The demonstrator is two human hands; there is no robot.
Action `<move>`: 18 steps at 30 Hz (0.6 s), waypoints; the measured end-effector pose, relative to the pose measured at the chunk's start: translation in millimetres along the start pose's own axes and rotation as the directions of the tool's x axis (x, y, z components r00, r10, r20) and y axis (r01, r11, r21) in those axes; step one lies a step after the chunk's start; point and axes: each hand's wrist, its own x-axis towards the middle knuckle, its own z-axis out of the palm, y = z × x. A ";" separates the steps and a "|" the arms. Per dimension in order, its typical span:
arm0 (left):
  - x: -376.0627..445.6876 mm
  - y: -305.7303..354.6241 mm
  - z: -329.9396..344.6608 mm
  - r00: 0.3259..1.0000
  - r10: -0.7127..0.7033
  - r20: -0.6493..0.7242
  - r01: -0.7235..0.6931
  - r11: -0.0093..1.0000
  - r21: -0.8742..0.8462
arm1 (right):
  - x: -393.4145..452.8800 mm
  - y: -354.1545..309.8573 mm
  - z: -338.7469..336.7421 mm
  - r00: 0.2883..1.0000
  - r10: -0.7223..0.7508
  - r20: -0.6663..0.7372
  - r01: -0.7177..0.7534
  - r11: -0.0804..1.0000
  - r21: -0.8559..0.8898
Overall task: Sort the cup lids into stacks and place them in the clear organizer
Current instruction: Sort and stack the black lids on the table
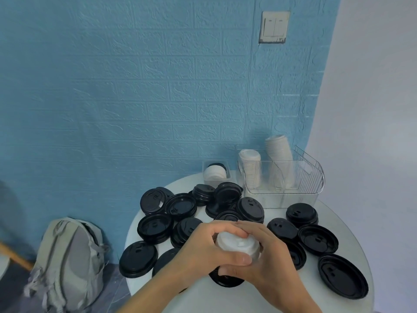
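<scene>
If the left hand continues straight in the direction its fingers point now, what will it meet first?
The left hand grips the white lid stack, its fingers pointing right. Going on, it would first meet the right hand on the far side of the stack, then probably the black lids beyond, though depth is unclear.

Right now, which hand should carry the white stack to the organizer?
Probably the right hand: it already grips the white stack, and the organizer stands at the table's far right. The left hand is farther away.
</scene>
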 end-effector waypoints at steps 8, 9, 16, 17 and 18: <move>-6.4 -6.8 -16.9 0.963 0.098 0.249 -0.168 0.945 0.279 | 5.2 -1.5 -9.8 0.990 0.137 0.015 -0.137 0.967 0.215; -6.5 -7.0 -16.5 0.967 0.128 0.219 -0.198 0.922 0.333 | 5.1 -1.0 -9.7 0.989 0.145 0.026 -0.147 0.963 0.225; 2.0 -12.7 -12.7 0.939 0.344 0.006 -0.328 0.889 0.319 | 7.4 -1.5 -6.2 0.985 0.163 0.056 -0.172 0.951 0.258; 4.1 -14.1 -13.2 0.936 0.352 -0.003 -0.333 0.889 0.316 | 8.1 -3.1 -6.6 0.986 0.155 0.063 -0.166 0.955 0.244; 6.2 -15.0 -13.8 0.935 0.355 -0.002 -0.337 0.887 0.316 | 9.2 -4.1 -7.7 0.986 0.148 0.070 -0.161 0.960 0.231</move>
